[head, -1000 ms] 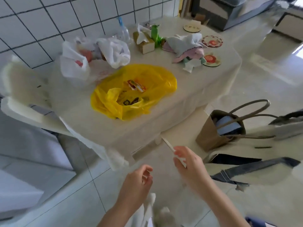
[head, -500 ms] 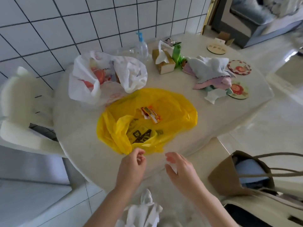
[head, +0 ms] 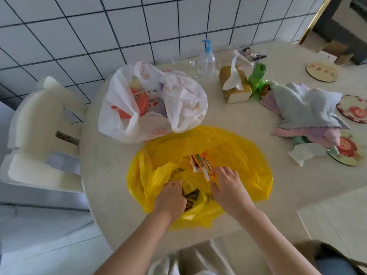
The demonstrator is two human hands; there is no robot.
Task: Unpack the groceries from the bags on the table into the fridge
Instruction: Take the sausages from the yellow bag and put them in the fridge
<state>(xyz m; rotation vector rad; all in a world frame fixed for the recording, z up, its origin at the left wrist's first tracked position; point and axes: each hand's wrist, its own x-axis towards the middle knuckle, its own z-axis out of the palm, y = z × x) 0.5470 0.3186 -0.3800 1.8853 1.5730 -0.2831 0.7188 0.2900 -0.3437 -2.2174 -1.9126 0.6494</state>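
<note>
A yellow plastic bag (head: 234, 155) lies open and nearly flat on the round beige table (head: 111, 175), close to me. An orange snack packet (head: 205, 165) shows in its mouth. My left hand (head: 170, 197) has its fingers curled on the bag's near rim. My right hand (head: 228, 187) rests on the bag with fingers spread, fingertips touching the packet's near end. Behind it a white plastic bag (head: 184, 102) stands open, with a round orange-red pack (head: 139, 100) and other groceries inside. No fridge is in view.
Along the tiled wall stand a pump bottle (head: 206, 60), a tissue box (head: 236, 90) and a green roll (head: 257, 76). Folded cloths (head: 303, 108) and round coasters (head: 353, 111) lie to the right. A white chair (head: 35, 135) is tucked in at the left.
I have stepped up to the table and both hands moved forward from below its edge onto the yellow bag. The left hand has closed on its rim.
</note>
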